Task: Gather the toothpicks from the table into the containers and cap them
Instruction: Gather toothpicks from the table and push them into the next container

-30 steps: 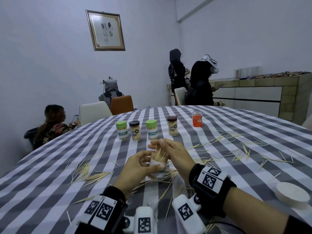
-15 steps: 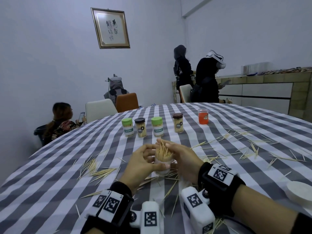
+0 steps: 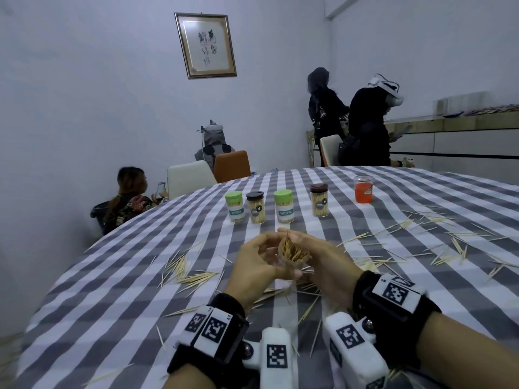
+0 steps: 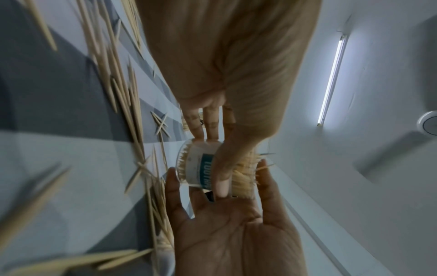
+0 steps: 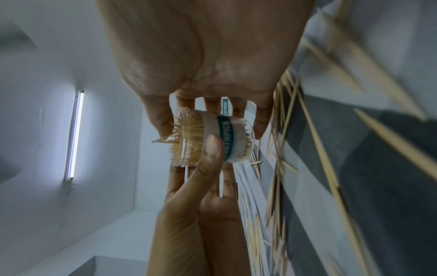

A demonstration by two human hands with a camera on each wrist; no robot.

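Observation:
A clear toothpick container point(image 3: 293, 252) with a teal label is held above the checked table point(image 3: 118, 279), uncapped and tilted, its mouth full of toothpicks facing me. My left hand point(image 3: 259, 259) grips its side; the left thumb point(image 4: 221, 171) lies across the label. My right hand point(image 3: 317, 256) curls round it from the other side, and the right thumb point(image 5: 160, 121) touches the protruding toothpick tips. Loose toothpicks point(image 3: 186, 272) lie scattered to the left, further toothpicks point(image 3: 415, 240) to the right, and more under my hands.
Beyond my hands stand capped containers in a row: green cap point(image 3: 234, 206), dark cap point(image 3: 255, 207), green cap point(image 3: 283, 206), dark cap point(image 3: 319, 200), plus an orange jar point(image 3: 363, 189). People and chairs are behind the table's far edge.
The container was standing upright on the table with my right fingers at the toothpick tops. Both hands have lifted it and tipped its mouth toward me.

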